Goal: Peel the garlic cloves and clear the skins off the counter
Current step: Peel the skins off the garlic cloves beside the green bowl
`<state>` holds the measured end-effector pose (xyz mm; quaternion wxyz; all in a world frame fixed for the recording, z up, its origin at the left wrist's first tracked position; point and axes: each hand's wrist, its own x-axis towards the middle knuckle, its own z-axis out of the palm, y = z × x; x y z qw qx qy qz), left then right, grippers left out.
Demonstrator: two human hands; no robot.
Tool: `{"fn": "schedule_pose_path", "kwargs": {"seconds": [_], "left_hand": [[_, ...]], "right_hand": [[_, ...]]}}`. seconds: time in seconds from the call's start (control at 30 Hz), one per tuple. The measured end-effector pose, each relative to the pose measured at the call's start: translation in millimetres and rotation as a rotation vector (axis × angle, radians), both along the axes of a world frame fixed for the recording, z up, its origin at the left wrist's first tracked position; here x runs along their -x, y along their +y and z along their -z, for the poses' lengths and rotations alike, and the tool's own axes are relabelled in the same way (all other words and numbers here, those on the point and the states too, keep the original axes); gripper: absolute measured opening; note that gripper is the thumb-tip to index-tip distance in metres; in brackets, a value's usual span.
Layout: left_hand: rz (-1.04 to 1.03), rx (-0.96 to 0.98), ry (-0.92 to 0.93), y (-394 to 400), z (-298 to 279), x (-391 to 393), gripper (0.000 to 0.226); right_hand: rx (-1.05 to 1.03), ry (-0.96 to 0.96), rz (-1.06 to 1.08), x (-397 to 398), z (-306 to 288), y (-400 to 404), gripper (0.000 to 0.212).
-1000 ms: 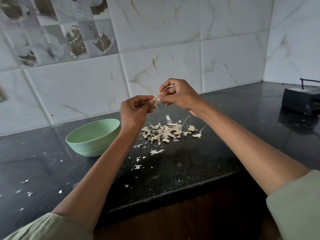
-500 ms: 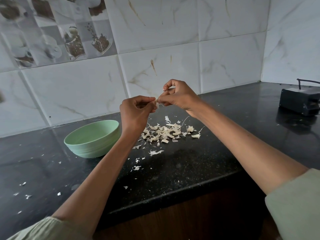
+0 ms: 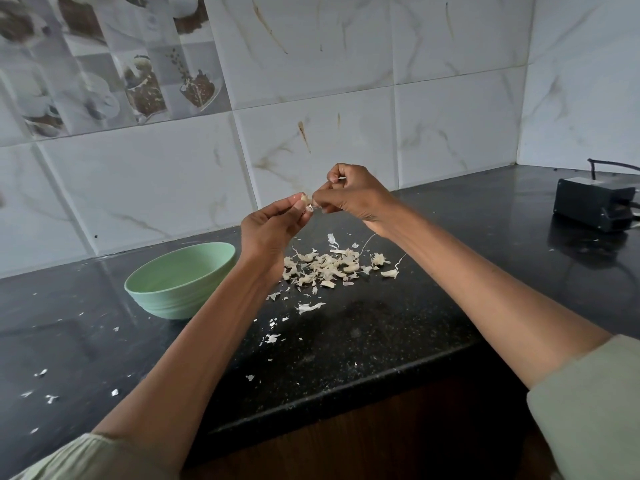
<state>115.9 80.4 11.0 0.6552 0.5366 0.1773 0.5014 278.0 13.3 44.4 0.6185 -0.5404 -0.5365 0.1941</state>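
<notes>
Both hands are raised above the black counter (image 3: 363, 341). My left hand (image 3: 270, 226) pinches a small pale garlic clove (image 3: 306, 199) between thumb and fingertips. My right hand (image 3: 353, 195) meets it from the right, its fingertips pinching the skin at the clove's tip. Under the hands lies a pile of garlic skins (image 3: 329, 265), pale and curled. Smaller skin flakes (image 3: 308, 307) are scattered toward the front edge and far left.
A pale green bowl (image 3: 180, 282) stands left of the pile, near the tiled wall; its inside is hidden from here. A black box with a cable (image 3: 594, 202) sits at the back right. The counter's front edge runs below my forearms.
My right hand has come down and closed in on the clove in my left hand. A bit more of the clove now shows between the fingertips.
</notes>
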Motion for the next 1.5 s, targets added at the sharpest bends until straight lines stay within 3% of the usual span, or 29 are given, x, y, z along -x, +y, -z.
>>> {"fn": "schedule_pose_path", "kwargs": {"seconds": [0.3,0.43,0.67,0.83,1.13,1.5], "left_hand": [[0.054,0.110,-0.044,4,-3,1,0.027],[-0.048,0.006,0.043,7,-2,1,0.017],[-0.283,-0.234,0.211,5,-1,2,0.020],[-0.339,-0.288,0.259,1,-2,5,0.028],[-0.461,-0.420,0.304,-5,-3,6,0.018],[-0.431,-0.470,0.355,-8,-4,9,0.016]], "right_hand": [[-0.010,0.001,-0.014,-4,0,1,0.029],[-0.171,-0.310,0.149,-5,-1,-4,0.018],[-0.261,-0.653,0.081,8,3,-4,0.022],[-0.254,-0.648,0.098,7,4,-3,0.022],[-0.262,-0.603,0.116,7,3,-5,0.019],[-0.222,-0.671,0.115,7,5,-7,0.018]]}}
